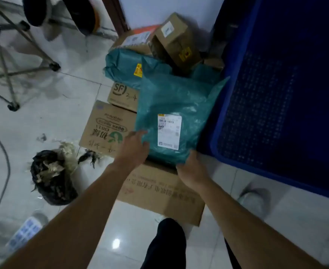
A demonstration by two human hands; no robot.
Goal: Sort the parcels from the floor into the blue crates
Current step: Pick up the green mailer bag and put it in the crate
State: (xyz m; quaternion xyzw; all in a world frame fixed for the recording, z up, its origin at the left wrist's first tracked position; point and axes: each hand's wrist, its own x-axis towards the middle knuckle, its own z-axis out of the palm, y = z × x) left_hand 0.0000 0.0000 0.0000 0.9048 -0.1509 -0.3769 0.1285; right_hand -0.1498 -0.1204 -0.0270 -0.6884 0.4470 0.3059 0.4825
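Teal plastic parcel [179,98] lies over cardboard boxes [105,129] beside the blue crate [295,133]; the left grip [134,148] and the right grip [192,169] both hold its near edge.

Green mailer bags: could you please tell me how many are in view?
2. The white-labelled bag is held by the left hand and right hand beside the blue crate; the yellow-stickered bag lies behind it among cardboard boxes. More may be hidden beneath.
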